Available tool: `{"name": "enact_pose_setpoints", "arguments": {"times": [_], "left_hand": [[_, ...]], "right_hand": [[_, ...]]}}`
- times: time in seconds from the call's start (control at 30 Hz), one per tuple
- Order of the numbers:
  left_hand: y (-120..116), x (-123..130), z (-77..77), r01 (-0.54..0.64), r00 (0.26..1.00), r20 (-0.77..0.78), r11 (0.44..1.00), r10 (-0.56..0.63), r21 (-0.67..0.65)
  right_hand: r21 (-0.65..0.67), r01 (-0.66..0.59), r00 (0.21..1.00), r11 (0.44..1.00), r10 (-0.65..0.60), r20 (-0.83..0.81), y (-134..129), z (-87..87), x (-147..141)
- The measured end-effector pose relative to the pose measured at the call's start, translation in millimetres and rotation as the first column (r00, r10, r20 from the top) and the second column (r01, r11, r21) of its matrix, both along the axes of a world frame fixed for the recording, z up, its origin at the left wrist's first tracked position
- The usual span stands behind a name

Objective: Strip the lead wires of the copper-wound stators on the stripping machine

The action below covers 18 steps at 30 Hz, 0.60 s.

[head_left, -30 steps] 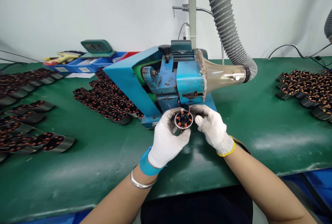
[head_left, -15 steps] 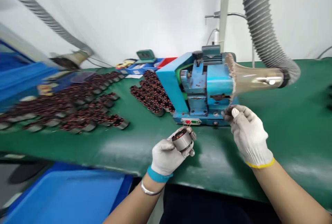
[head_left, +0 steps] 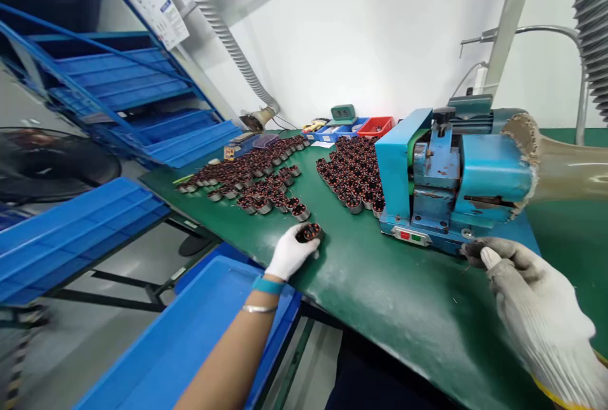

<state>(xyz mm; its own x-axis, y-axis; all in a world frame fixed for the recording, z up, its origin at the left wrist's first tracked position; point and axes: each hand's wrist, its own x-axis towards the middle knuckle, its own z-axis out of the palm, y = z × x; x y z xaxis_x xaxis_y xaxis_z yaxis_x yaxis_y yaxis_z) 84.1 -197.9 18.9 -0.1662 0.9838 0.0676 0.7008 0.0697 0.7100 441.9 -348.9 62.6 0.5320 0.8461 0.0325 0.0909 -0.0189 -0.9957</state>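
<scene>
My left hand, in a white glove, grips a round metal motor part with copper windings, low over the green table near the front of the left group of similar parts. On the right, my gloved right hand has thumb and fingers pinched together at the front base of the blue machine. Its fingertips are dark, and whatever lies between them is too small to name. A second group of wound parts stands left of the machine.
Blue bins sit below the table's left edge, with a blue rack behind. A red tray and a green clock stand at the back. A clear funnel adjoins the machine's right side.
The view has swung left. My left hand has carried the motor part from in front of the machine to beside the left group. My right hand remains pinched near the machine's base.
</scene>
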Motion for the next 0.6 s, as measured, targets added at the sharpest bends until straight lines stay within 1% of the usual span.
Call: {"name": "enact_pose_setpoints", "arguments": {"times": [0.07, 0.13, 0.23, 0.27, 0.33, 0.4, 0.43, 0.47, 0.5, 0.53, 0.57, 0.6], "left_hand": [[27.8, -22.1, 2.8, -0.116, 0.990, -0.078, 0.993, 0.116, 0.001], [53.3, -39.7, 7.1, -0.204, 0.971, -0.133, 0.979, 0.201, -0.013], [78.1, -54.1, 12.5, -0.317, 0.933, -0.190, 0.948, 0.306, -0.029], [81.6, -54.9, 13.2, -0.357, 0.916, -0.204, 0.934, 0.346, -0.018], [81.4, -49.4, 11.9, -0.446, 0.867, -0.227, 0.894, 0.443, 0.041], [73.1, -33.8, 7.3, -0.519, 0.810, -0.236, 0.844, 0.536, 0.137], [67.2, -22.4, 4.1, -0.514, 0.801, -0.240, 0.835, 0.549, 0.196], [60.9, -8.9, 0.8, -0.451, 0.822, -0.252, 0.854, 0.510, 0.258], [55.1, 6.3, -2.3, -0.329, 0.864, -0.281, 0.890, 0.419, 0.315], [50.6, 22.4, -5.0, -0.145, 0.903, -0.331, 0.921, 0.272, 0.360], [48.2, 38.5, -7.2, 0.062, 0.911, -0.401, 0.926, 0.100, 0.372], [48.1, 53.9, -8.6, 0.226, 0.884, -0.465, 0.907, -0.038, 0.355]], "right_hand": [[-0.052, -0.021, 0.999, 0.998, 0.020, -0.026, -0.3, -0.6, 0.3], [-0.075, -0.023, 0.999, 0.997, 0.020, -0.032, 0.5, -0.5, 0.7], [-0.056, -0.016, 1.000, 0.998, 0.016, 0.005, 3.0, -0.2, 1.1], [-0.049, -0.015, 1.000, 0.999, 0.015, 0.016, 3.7, -0.1, 1.3], [-0.049, -0.014, 0.999, 0.999, 0.017, 0.048, 4.7, 0.6, 1.4], [-0.050, 0.006, 0.995, 0.999, -0.001, 0.100, 4.8, 2.3, 0.9], [-0.044, 0.016, 0.992, 0.999, -0.010, 0.125, 4.7, 3.3, 0.5], [-0.038, 0.024, 0.989, 0.999, -0.018, 0.146, 4.5, 4.3, -0.1], [-0.033, 0.032, 0.986, 0.999, -0.026, 0.163, 4.4, 4.9, -0.9], [-0.034, 0.033, 0.984, 0.999, -0.027, 0.179, 4.3, 5.2, -1.7], [-0.041, 0.029, 0.981, 0.999, -0.020, 0.194, 4.3, 4.8, -2.5], [-0.044, 0.021, 0.977, 0.999, -0.012, 0.212, 4.4, 3.8, -3.3]]}}
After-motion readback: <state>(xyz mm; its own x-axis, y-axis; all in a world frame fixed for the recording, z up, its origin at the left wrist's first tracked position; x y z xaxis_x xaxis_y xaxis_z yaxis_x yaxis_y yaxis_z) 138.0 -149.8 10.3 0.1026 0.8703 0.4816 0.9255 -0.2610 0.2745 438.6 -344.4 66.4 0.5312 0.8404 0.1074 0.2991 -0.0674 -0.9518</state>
